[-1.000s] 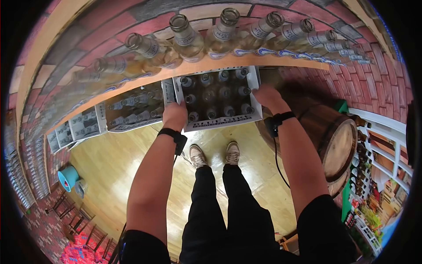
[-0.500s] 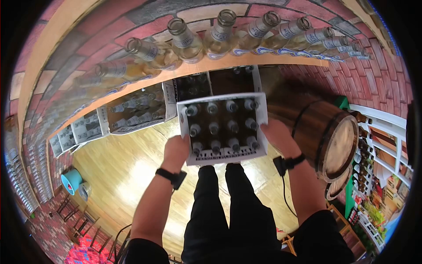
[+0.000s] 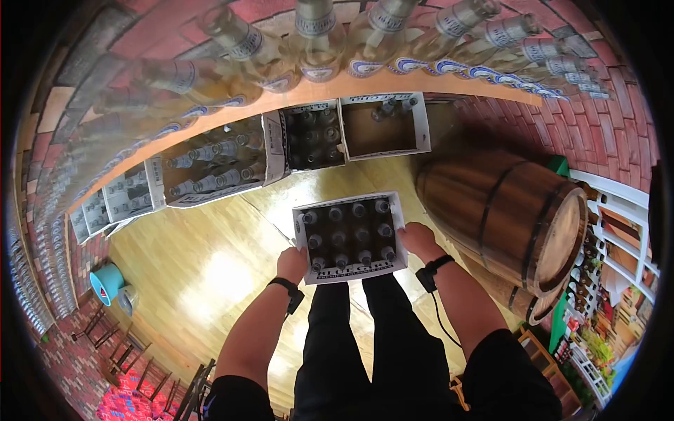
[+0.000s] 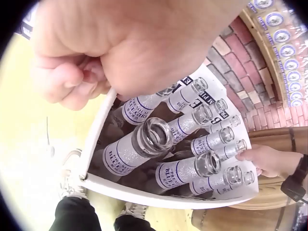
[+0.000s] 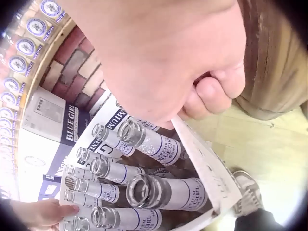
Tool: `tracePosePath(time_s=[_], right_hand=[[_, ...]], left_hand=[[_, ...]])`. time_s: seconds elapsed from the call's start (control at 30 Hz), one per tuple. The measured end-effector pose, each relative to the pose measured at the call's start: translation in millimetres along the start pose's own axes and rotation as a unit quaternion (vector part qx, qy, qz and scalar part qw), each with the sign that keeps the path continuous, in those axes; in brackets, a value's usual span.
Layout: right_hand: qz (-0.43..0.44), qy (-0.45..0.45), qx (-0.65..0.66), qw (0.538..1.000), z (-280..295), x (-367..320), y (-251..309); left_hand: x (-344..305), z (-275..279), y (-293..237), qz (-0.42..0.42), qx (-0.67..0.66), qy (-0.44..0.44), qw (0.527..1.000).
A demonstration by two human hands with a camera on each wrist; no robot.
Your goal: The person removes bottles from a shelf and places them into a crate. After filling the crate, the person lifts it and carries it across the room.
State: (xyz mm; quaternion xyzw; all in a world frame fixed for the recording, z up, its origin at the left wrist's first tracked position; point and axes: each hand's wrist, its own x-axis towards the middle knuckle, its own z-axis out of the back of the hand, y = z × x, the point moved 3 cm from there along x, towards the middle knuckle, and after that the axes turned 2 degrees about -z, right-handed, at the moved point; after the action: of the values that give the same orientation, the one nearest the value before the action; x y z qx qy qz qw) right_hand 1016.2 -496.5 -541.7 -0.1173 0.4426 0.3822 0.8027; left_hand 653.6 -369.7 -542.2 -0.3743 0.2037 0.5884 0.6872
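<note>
A white cardboard carton (image 3: 355, 271) filled with clear glass bottles (image 3: 338, 236) is held before the person's thighs, above the floor. My left hand (image 3: 292, 265) grips its left side wall, fingers curled over the upper edge, as the left wrist view shows close up. On the opposite side my right hand (image 3: 419, 241) grips the wall the same way; in the right wrist view its curled fingers (image 5: 211, 96) show outside the cardboard. The bottles stand upright in rows, uncapped, with silvery labels reading Blue Girl.
Under a wooden shelf (image 3: 309, 97) lined with bottles stand more cartons, including a brown-bottomed one (image 3: 382, 133) holding a few bottles at its back. A wooden barrel (image 3: 502, 210) lies to the right. A blue bucket (image 3: 107, 283) is on the wooden floor (image 3: 210, 281) at left.
Both hands have drawn the bottle carton out from the row under the shelf, back toward the body. The partly filled carton beneath it has come into view.
</note>
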Motion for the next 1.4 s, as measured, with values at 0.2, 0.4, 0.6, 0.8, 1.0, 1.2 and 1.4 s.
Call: tracePosePath(time_s=[0.2,0.4,0.6,0.8,1.0,1.2,1.4], right_hand=[[0.024,-0.023,-0.023,0.999,-35.0,62.5,4.1],[0.042,-0.073,-0.011,0.996,-58.9,109.8,4.4],[0.026,-0.112,0.018,0.993,-82.8,149.1,8.6],[0.011,-0.069,-0.003,0.998,-59.4,145.4,18.1],[0.056,-0.075,0.058,0.994,-38.5,29.2,24.2],[0.111,-0.126,0.097,0.981,37.2,-183.9,49.2],[0.114,-0.212,0.164,0.956,136.5,-340.1,43.2]], left_hand=[[53.2,-35.7,21.7,-0.019,0.031,-0.004,0.999],[108.0,-48.6,22.3,0.025,0.006,-0.047,0.999],[152.9,-58.1,27.9,0.002,-0.001,-0.079,0.997],[152.2,-59.6,33.3,-0.002,-0.029,-0.101,0.994],[61.1,-54.3,69.2,-0.127,-0.011,-0.041,0.991],[-82.5,-48.5,175.2,-0.196,0.220,0.033,0.955],[-178.8,49.3,217.8,-0.112,0.208,0.242,0.941]])
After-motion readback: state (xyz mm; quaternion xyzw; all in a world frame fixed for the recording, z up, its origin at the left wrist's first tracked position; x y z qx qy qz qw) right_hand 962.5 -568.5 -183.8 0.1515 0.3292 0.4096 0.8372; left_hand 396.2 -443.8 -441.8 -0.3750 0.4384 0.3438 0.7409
